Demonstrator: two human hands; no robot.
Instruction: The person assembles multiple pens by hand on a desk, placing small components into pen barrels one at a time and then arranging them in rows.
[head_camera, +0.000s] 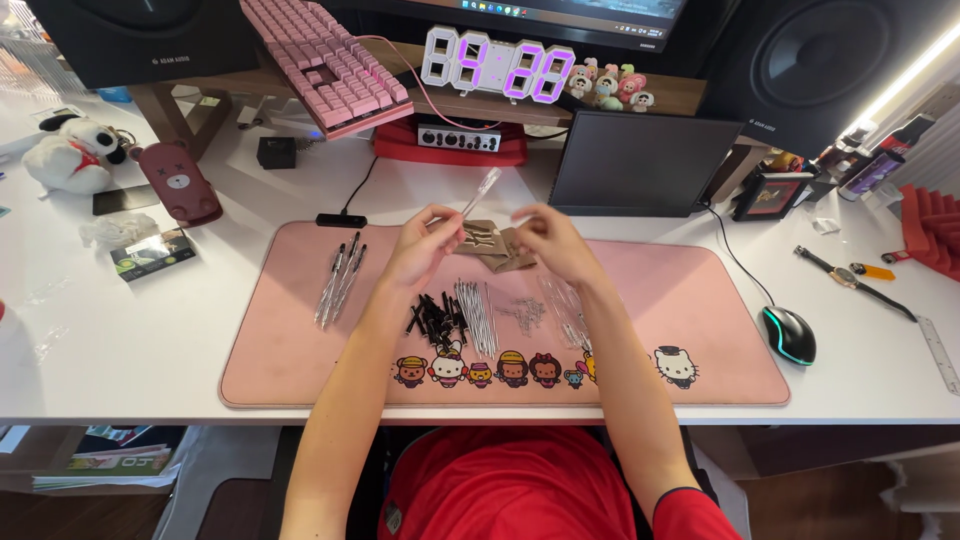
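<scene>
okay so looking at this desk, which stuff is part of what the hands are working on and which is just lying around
In use: clear pen barrel held by the left hand; right hand; finished pens; black pen parts; refills; springs; pink desk mat.

Lying about: mouse, wristwatch, pink keyboard, plush toy, digital clock.

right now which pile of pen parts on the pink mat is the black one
The black parts pile, just below the left hand; the refills and springs to its right are pale or silvery.

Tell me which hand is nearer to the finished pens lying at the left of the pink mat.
Left. The left hand holds a clear pen barrel just right of the finished pens. The right hand is farther right, beyond the left hand.
</scene>
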